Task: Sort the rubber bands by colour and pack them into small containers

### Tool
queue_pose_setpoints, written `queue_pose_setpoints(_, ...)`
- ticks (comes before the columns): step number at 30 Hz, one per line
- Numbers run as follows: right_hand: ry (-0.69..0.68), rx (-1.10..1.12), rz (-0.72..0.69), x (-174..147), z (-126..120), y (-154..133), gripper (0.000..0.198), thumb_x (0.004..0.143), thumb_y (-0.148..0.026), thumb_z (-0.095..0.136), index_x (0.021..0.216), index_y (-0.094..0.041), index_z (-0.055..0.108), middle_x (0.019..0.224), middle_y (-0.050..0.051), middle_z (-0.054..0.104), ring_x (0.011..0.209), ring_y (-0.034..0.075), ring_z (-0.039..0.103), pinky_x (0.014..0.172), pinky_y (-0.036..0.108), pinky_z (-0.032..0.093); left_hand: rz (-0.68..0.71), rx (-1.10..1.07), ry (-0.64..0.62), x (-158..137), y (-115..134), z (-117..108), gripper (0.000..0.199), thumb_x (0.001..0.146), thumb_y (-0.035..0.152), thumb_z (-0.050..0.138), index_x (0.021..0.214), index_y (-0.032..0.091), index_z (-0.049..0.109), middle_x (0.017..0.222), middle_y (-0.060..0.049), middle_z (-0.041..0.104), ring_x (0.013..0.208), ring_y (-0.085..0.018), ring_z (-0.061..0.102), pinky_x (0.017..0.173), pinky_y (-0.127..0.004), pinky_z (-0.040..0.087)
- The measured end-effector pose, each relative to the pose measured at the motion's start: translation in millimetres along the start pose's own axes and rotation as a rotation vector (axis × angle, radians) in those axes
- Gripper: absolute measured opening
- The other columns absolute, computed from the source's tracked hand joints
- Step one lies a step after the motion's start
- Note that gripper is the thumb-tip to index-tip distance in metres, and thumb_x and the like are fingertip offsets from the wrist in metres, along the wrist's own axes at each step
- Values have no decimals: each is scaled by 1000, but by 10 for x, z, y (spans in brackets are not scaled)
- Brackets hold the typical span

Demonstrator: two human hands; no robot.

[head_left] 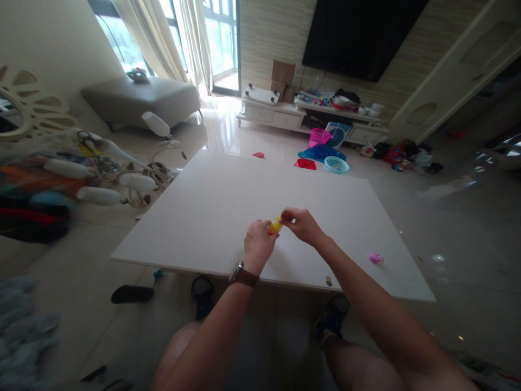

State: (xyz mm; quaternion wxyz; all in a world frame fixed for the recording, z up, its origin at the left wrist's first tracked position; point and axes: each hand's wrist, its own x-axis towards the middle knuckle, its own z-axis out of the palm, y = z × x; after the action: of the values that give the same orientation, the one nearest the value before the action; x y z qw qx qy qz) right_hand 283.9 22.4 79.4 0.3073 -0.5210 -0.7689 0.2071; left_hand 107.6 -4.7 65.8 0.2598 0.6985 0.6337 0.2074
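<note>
Above the white table, my left hand is closed around a small yellow toy with a bit of red at its lower edge. My right hand pinches at the toy's right side, its fingertips together. Whether they grip the toy itself or a small part on it is too small to make out. A small pink toy lies on the table's right side. Near the front edge is a tiny dark and yellow piece.
Beyond the table's far edge stand a light blue basket, a pink basket and a red container on the floor. A lamp with white shades is close to the table's left side. A low TV cabinet lines the wall.
</note>
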Motion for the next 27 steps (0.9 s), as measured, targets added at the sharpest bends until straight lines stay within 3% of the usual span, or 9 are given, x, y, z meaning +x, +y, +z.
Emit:
queue_pose_setpoints(5,111,20,143,-338,-65,13,11,81,-15,71,76,-22,77,76,1,77,71,17,69,70,28,50,69,-56,-38,-93,117,136,28,82,26,79,110,24,76,107,-8,71,101,-22,63,82,-30,45)
queue_pose_setpoints(9,185,63,226,-619,24,-8,15,82,-15,70,79,-26,81,84,3,80,78,22,74,76,33,56,123,-95,-91,-201,101,212,30,81,23,80,110,25,77,104,-6,70,97,-22,63,82,-30,45)
queue_pose_setpoints(13,231,9,189,-781,191,-68,22,89,-15,66,89,-28,83,93,6,80,88,24,72,85,39,58,141,-82,-113,-223,3,236,27,81,19,79,107,24,78,102,-6,70,98,-21,62,86,-30,46)
queue_pose_setpoints(18,200,-10,98,-812,408,11,29,95,-16,59,102,-33,82,92,6,75,89,24,68,80,38,57,89,-116,-154,-152,-154,323,24,82,18,78,104,24,77,100,-5,69,97,-22,62,85,-30,46)
queue_pose_setpoints(27,198,115,221,-569,658,197,18,92,-17,63,92,-27,79,89,6,75,83,24,68,77,38,54,77,-118,-69,128,-375,476,35,84,7,70,113,26,75,108,-6,69,106,-24,58,95,-34,49)
